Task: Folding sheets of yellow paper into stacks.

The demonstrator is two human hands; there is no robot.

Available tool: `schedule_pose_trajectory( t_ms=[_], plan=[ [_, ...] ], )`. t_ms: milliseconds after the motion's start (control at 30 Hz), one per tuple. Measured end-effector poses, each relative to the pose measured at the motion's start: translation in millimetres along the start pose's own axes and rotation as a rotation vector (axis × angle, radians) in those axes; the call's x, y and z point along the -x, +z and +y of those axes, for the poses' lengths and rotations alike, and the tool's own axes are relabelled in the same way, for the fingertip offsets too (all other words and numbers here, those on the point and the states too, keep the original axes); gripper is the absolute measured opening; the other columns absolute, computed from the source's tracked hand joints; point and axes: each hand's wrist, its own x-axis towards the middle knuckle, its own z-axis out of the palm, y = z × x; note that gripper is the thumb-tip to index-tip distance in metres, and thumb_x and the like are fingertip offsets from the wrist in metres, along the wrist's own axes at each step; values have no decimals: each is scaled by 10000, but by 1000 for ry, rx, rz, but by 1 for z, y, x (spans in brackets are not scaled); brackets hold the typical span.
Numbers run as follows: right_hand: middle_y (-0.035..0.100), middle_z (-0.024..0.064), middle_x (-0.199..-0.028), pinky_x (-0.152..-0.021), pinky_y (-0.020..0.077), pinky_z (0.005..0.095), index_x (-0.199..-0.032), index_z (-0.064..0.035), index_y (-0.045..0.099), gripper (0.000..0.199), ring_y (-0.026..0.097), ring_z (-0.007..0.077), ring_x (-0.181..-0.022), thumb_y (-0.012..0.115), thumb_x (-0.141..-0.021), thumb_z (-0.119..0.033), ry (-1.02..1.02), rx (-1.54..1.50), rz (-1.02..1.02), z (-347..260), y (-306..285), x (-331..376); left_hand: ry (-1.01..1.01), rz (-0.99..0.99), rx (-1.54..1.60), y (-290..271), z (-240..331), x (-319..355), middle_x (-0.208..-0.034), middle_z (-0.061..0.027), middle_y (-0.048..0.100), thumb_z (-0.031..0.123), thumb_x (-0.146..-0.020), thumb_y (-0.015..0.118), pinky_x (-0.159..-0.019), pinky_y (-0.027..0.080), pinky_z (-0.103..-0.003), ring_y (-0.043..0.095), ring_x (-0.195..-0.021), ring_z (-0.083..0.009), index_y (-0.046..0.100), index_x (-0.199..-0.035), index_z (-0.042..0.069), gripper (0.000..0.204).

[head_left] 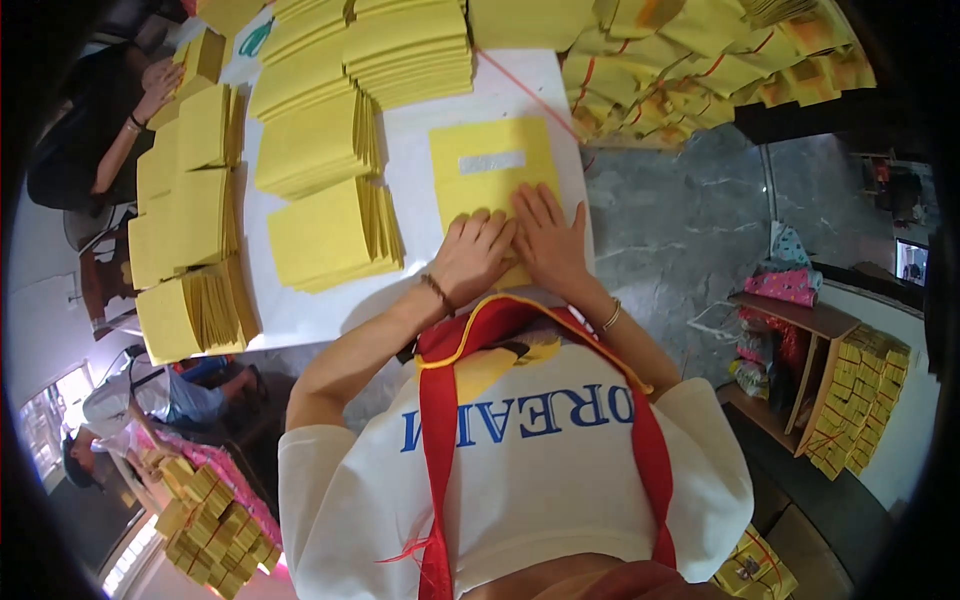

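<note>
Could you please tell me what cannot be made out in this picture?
Lower part of the yellow paper: head view, hidden by the left hand and right hand.
One upper yellow stack: head view, far end cut off by upper edge.
Lower-right yellow bundle: head view, cut off by lower edge.

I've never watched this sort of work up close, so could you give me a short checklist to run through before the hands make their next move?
1. Left hand on the yellow sheet: ok, its fingers lie bent on the lower part.
2. Right hand flat: ok, palm down beside the left hand, fingers stretched out.
3. Silvery strip uncovered: ok, it lies beyond the fingertips.
4. Nearest yellow stack apart from the sheet: ok, white table shows between them.
5. Lower edge of the sheet lying flat: cannot tell, the hands hide much of it.
</note>
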Motion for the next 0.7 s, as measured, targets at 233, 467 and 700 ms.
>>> schedule_pose_trajectory(
  t_ms=[233, 467, 700],
  plan=[
    [543, 135, -1166, -887, 420, 393, -1104, -64, 594, 345, 513, 303, -1090, 600, -763, -115, -29, -779, 196, 17, -36, -9, 182, 3, -426, 4, 7, -14, -864, -76, 541, 152, -719, 552, -659, 464, -361, 541, -806, -235, 547, -1142, -6, 452],
    [553, 21, -891, -633, 420, 317, -1028, -97, 576, 225, 533, 154, -758, 496, -879, -246, -282, -228, 739, -68, -252, 23, 18, 25, -75, -68, 5, -31, -857, -104, 548, 73, -651, 623, -669, 443, -373, 533, -792, -266, 577, -1075, 43, 428],
    [465, 14, -988, -481, 336, 219, -1094, -34, 489, 307, 466, 81, -639, 476, -888, -261, -1022, -1007, 1303, -110, -281, -13, -128, 413, -534, -157, -58, 51, -928, -53, 583, 58, -655, 566, -741, 410, -351, 529, -857, -225, 563, -1176, 81, 522]
  ],
)
